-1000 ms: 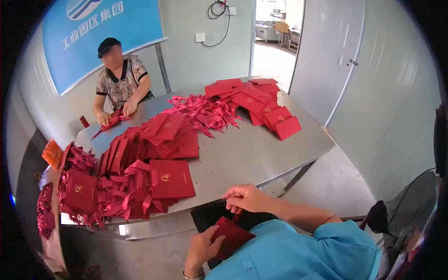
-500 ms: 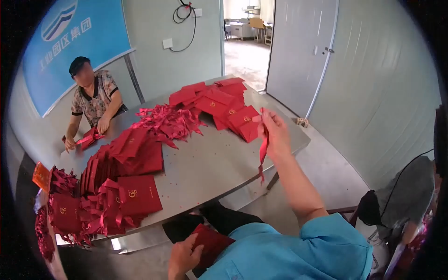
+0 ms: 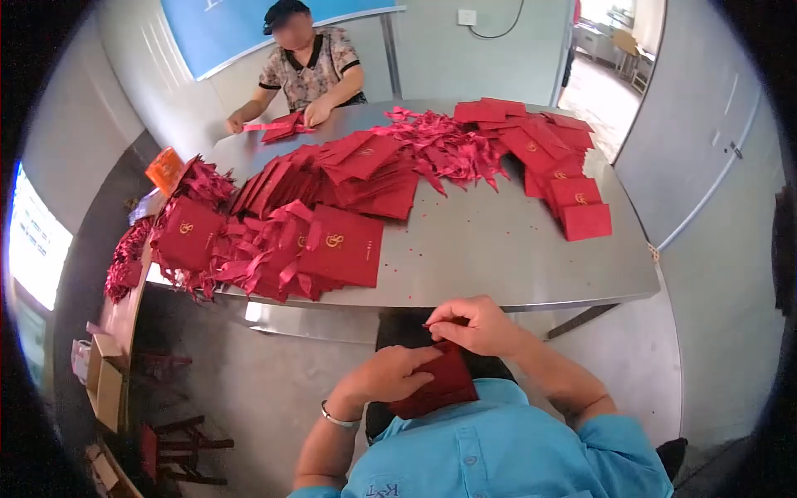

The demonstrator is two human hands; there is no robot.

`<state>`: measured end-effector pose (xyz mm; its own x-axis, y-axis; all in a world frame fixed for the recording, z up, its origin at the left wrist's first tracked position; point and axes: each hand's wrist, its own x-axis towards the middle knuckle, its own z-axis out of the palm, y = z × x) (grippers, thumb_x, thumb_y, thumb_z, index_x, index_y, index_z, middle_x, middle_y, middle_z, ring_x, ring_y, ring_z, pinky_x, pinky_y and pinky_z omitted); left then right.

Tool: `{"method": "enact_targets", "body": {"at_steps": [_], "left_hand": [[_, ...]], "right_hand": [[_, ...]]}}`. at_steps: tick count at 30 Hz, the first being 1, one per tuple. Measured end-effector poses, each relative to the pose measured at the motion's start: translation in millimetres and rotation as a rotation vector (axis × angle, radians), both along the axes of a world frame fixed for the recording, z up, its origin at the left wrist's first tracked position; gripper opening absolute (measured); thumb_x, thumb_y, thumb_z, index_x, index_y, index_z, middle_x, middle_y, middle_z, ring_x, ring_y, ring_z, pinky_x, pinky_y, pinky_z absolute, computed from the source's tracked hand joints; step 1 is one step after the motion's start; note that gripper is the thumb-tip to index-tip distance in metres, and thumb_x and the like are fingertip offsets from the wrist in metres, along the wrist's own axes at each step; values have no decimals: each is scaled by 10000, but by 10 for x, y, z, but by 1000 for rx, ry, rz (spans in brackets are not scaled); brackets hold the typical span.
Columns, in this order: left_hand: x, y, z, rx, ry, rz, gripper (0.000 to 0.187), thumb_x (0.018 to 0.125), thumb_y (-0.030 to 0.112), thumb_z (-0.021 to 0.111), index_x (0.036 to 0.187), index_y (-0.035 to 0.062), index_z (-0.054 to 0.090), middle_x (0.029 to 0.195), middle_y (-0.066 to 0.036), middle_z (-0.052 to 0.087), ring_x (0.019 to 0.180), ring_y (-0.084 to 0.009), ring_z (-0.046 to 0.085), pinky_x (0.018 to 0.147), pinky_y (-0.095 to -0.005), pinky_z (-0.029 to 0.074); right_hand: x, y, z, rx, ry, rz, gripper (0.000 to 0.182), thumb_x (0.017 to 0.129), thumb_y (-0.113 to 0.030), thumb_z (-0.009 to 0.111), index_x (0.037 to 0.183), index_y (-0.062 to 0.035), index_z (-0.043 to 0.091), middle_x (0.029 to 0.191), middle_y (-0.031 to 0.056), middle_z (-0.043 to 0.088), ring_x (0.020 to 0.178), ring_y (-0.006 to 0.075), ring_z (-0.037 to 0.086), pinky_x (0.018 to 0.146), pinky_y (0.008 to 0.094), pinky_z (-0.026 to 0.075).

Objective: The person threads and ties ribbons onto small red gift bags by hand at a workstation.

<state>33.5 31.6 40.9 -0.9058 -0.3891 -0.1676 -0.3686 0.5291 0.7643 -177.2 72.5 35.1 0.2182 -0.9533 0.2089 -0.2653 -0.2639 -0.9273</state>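
A grey metal table (image 3: 498, 274) spans the middle of the frame. Lower centre, before its near edge, sits a person in a blue shirt (image 3: 448, 452). A blue banner (image 3: 257, 29) hangs on the wall at the upper left. Below it, at the far side of the table, a co-worker (image 3: 311, 79) in a patterned top has both hands at a red bundle (image 3: 284, 126) with pink ribbon. Red bags form a left pile (image 3: 342, 249) and a right pile (image 3: 588, 220) on the table; loose ribbons (image 3: 455, 151) lie between them. A stool (image 3: 183, 448) stands at the lower left.

The bag (image 3: 452, 382) being handled, dark red, is in the seated person's lap, lower centre. The left hand (image 3: 390, 373), its fingers laid across the bag, grasps it. The right hand (image 3: 475, 324), just above, pinches a red tip (image 3: 427, 325) between thumb and forefinger; from here I cannot tell whether it is ribbon. A bracelet (image 3: 336, 415) rings the left wrist.
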Motion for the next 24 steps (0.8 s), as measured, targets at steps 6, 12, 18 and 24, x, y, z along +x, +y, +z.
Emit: {"method": "enact_targets", "body": {"at_steps": [6,12,18,24], "left_hand": [[-11,-169,130,50,259,-62,292,812,136,616,1079,28,567,753,-200,604,694,-383,587,618,-421,465],[-38,-263,-75,202,97,-96,216,817,98,635,1012,18,587,731,-149,575,605,-185,533,566,-318,442],[-156,-279,-199,365,222,-236,185,827,87,634,1001,27,615,667,-107,566,575,-125,493,526,-292,422],[-104,-317,-211,235,180,-85,223,815,96,653,1023,20,623,671,-94,593,582,-137,548,553,-282,453]], "right_hand": [[-100,-88,-21,218,-214,24,103,901,-74,585,973,-9,618,853,78,676,811,127,645,701,260,516],[-126,-67,-130,173,-438,193,112,941,-108,529,987,-9,553,919,63,668,893,124,607,819,282,470],[-157,-50,-106,281,-326,235,121,946,-131,529,998,-23,546,931,50,658,871,108,591,802,281,471],[-145,-96,-347,253,-420,177,150,953,-167,535,984,-21,544,830,15,585,793,93,574,738,249,460]]}}
